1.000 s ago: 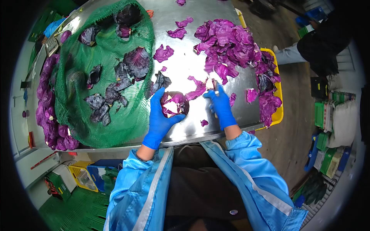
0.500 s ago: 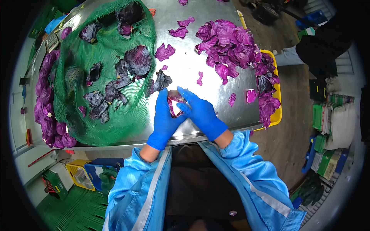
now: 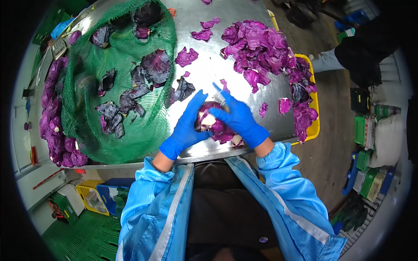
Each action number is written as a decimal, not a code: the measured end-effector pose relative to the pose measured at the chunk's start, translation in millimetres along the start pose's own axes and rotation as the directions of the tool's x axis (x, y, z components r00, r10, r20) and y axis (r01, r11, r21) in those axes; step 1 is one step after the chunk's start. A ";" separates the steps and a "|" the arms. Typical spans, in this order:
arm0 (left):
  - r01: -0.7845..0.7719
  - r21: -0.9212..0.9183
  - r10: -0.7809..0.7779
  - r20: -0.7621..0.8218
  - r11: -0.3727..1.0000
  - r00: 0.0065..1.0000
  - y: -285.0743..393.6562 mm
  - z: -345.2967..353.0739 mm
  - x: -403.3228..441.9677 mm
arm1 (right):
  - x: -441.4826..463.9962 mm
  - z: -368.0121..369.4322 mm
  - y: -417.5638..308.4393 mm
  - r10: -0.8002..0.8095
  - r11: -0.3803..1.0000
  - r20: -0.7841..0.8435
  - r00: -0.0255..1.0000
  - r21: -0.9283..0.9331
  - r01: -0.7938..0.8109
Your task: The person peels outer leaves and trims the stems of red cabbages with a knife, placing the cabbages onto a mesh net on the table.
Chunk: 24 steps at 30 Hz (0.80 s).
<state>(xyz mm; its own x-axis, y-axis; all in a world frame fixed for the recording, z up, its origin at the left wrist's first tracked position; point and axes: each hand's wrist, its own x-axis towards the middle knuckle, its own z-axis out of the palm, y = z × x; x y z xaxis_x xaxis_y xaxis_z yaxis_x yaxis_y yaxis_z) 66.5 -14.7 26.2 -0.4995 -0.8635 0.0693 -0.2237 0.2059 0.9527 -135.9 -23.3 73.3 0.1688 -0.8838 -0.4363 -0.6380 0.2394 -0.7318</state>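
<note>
A red cabbage with a pale cut stem sits in my left hand, whose blue-gloved fingers and thumb cup it from the left. On its other side, my right hand grips a small knife; the short grey blade is blurred and its handle is hidden by the glove. The right thumb lies over the cabbage. Below my right hand a purple leaf with a whitish stalk end hangs near the table's front edge. A dark wilted leaf lies just beyond my left fingertips.
Dark leaves lie on a green net at left, beside a row of red cabbages. Purple leaves pile on the metal table, spilling toward a yellow crate at right. A person's leg stands beyond the crate.
My hands have moved apart around the cabbage, which is turned so its cut stem shows. A leaf with a pale stalk now appears under my right hand.
</note>
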 end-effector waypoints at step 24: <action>0.150 -0.061 -0.161 -0.240 0.987 0.957 -27.7 25.2 -14.1 | 22.5 -15.4 77.2 0.059 0.979 -0.442 0.895 -0.151 -0.139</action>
<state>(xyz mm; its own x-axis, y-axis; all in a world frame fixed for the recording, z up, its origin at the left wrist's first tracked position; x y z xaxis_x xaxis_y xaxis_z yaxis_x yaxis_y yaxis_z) 58.7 3.3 -8.6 -0.2417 -0.9702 -0.0157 -0.2446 0.0453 0.9686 -193.0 -30.9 15.1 -0.2187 -0.9546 -0.2021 -0.7610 0.2965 -0.5770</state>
